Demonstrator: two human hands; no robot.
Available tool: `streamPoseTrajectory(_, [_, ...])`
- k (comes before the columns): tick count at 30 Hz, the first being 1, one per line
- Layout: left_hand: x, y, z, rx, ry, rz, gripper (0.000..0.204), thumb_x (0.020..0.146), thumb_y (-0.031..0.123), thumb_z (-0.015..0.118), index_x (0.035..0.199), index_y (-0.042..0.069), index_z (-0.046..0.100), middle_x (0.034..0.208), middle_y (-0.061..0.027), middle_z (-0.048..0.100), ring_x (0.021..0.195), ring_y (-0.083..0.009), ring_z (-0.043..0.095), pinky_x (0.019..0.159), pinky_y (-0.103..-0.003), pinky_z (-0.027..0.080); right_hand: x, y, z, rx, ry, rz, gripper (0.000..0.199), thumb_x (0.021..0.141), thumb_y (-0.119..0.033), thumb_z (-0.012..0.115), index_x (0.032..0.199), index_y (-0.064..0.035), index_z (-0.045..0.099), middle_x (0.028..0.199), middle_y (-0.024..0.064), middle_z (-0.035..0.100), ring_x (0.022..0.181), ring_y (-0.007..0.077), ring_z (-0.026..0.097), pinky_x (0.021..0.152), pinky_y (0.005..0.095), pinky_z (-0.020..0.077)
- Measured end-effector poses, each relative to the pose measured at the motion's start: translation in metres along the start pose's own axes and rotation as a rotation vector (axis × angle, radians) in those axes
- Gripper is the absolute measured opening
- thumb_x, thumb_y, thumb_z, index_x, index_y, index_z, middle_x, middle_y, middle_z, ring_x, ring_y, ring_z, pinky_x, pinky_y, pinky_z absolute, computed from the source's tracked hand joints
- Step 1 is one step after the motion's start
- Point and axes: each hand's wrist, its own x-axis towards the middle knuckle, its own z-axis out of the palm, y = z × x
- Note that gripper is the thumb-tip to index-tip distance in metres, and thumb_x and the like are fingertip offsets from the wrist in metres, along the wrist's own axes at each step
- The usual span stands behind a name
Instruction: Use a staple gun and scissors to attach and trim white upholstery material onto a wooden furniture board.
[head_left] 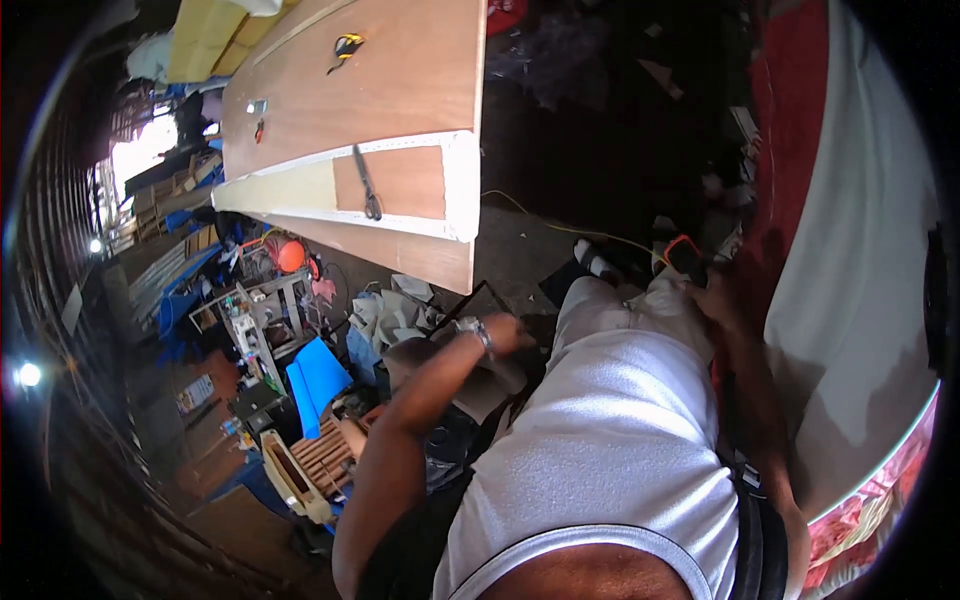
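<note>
My right hand [713,297] hangs low beside my right leg, closed around a dark tool with an orange-red loop [684,255]. The tool's exact kind does not show clearly. A thin yellow hose or cord [590,231] runs across the floor toward it. My left hand [508,332], with a metal band at the wrist, is held out over the floor to my left; its fingers are blurred. Ahead of it, black scissors [368,185] lie on a long panel edged in white fabric [462,190], on the wooden tabletop [400,90].
A yellow tape measure [348,46] and a small red-handled tool [259,131] lie on the tabletop. Pale fabric [850,300] over red material stands close at my right. Crumpled cloth [390,315], a blue sheet [317,380] and a cluttered rack [260,325] crowd the left.
</note>
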Motion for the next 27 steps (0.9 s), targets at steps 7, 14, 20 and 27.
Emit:
streamPoseTrajectory(7, [0.054, 0.004, 0.241, -0.541, 0.507, -0.08, 0.049, 0.099, 0.045, 0.059, 0.13, 0.009, 0.068, 0.121, -0.0251, 0.072, 0.117, -0.0432, 0.067, 0.097, -0.052, 0.054, 0.031, 0.032, -0.008, -0.017, -0.158, 0.083, 0.071, 0.084, -0.041, 0.083, 0.137, 0.0005, 0.061, 0.131, 0.0231, 0.069, 0.123, 0.0332, 0.066, 0.101, 0.0445, 0.0518])
streamPoseTrajectory(14, [0.054, 0.043, 0.318, -0.847, 0.812, -0.134, 0.047, 0.093, 0.039, 0.068, 0.129, 0.007, 0.068, 0.124, -0.0245, 0.068, 0.127, -0.0445, 0.06, 0.107, -0.051, 0.049, -0.013, -0.01, -0.018, -0.257, -0.23, 0.138, 0.07, 0.084, -0.041, 0.083, 0.137, 0.0002, 0.062, 0.13, 0.0214, 0.069, 0.123, 0.031, 0.066, 0.101, 0.044, 0.0519])
streamPoseTrajectory(20, [-0.034, 0.029, 0.287, -0.85, 1.393, -0.36, 0.043, 0.094, 0.03, 0.071, 0.13, 0.006, 0.066, 0.153, -0.0186, 0.05, 0.149, -0.0418, 0.037, 0.118, -0.052, 0.039, -0.025, -0.044, 0.016, -0.401, -0.273, 0.144, 0.069, 0.085, -0.042, 0.083, 0.136, -0.0004, 0.062, 0.129, 0.0207, 0.07, 0.121, 0.0307, 0.066, 0.099, 0.0436, 0.0524])
streamPoseTrajectory(27, [-0.081, -0.056, 0.281, -0.944, 1.477, -0.445, 0.047, 0.099, 0.03, 0.068, 0.139, 0.008, 0.061, 0.162, -0.0159, 0.041, 0.156, -0.04, 0.027, 0.121, -0.055, 0.036, -0.005, -0.156, 0.078, -0.606, -0.382, -0.008, 0.067, 0.085, -0.042, 0.082, 0.135, -0.001, 0.063, 0.126, 0.0198, 0.071, 0.119, 0.0302, 0.067, 0.098, 0.0432, 0.053])
